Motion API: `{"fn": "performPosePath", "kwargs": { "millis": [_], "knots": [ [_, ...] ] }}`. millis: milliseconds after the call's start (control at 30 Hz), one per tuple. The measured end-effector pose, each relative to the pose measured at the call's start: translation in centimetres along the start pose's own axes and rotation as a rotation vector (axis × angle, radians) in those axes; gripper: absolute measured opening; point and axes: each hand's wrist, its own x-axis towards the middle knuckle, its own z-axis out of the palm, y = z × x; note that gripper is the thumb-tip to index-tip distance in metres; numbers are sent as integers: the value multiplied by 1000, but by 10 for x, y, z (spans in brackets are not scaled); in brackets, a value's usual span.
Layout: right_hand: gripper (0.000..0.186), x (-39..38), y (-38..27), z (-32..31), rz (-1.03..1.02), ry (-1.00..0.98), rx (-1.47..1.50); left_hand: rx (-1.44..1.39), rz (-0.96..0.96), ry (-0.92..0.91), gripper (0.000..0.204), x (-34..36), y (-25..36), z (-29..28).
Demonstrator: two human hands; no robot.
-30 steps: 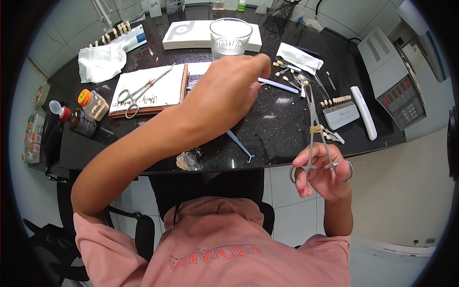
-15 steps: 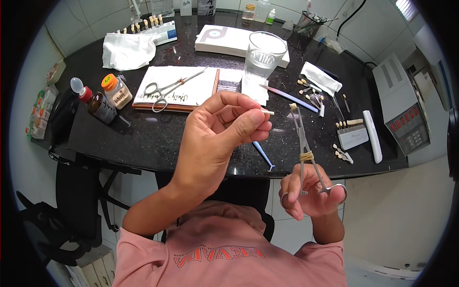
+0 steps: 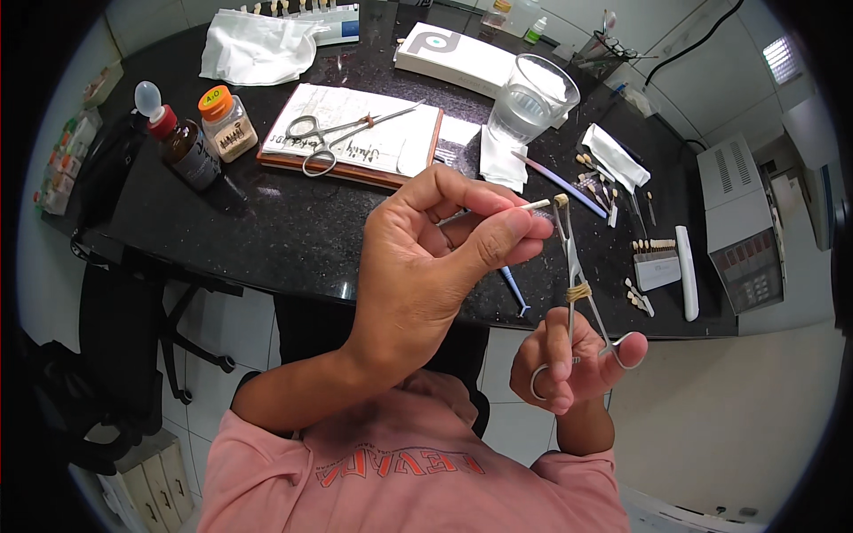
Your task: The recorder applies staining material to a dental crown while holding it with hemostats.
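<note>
Between thumb and fingertips, my left hand [image 3: 435,266] pinches a thin white stick [image 3: 535,204], its tip pointing right. That tip is very close to a small cream tooth-shaped piece [image 3: 562,202]; whether they touch I cannot tell. The piece is clamped in the jaws of a hemostat [image 3: 571,258], which my right hand [image 3: 564,369] holds upright by its finger rings. A tan rubber band [image 3: 578,292] is wound around the hemostat's shanks. Beyond my left hand, a second hemostat [image 3: 342,135] lies across an open notebook [image 3: 289,107].
A glass of water [image 3: 531,111] stands on a white tissue [image 3: 503,160]. Farther left are a brown dropper bottle [image 3: 188,153] and an orange-capped jar [image 3: 229,124]. Tooth shade tabs [image 3: 656,262] and a grey device [image 3: 742,213] occupy the right. A blue tool [image 3: 513,289] lies near the front edge.
My left hand has brought the white stick right, close up to the tooth-shaped piece. The right hand keeps its hold on the hemostat. The whole view has tilted and shifted.
</note>
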Motion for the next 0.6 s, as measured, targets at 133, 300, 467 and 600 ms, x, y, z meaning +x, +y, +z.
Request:
{"fn": "performPosePath", "kwargs": {
  "millis": [133,300,467,600],
  "knots": [
    [78,1,2,3,-24,38,-62,-12,-29,4,11,-1,1,-1],
    [78,1,3,2,-7,54,-89,-25,-50,2,11,-1,3,-4],
    [77,1,3,2,-22,49,-121,-26,-44,8,11,-1,4,-5],
    [76,4,1,6,-37,114,-169,39,-3,-12,10,1,3,-8]
  ]
}}
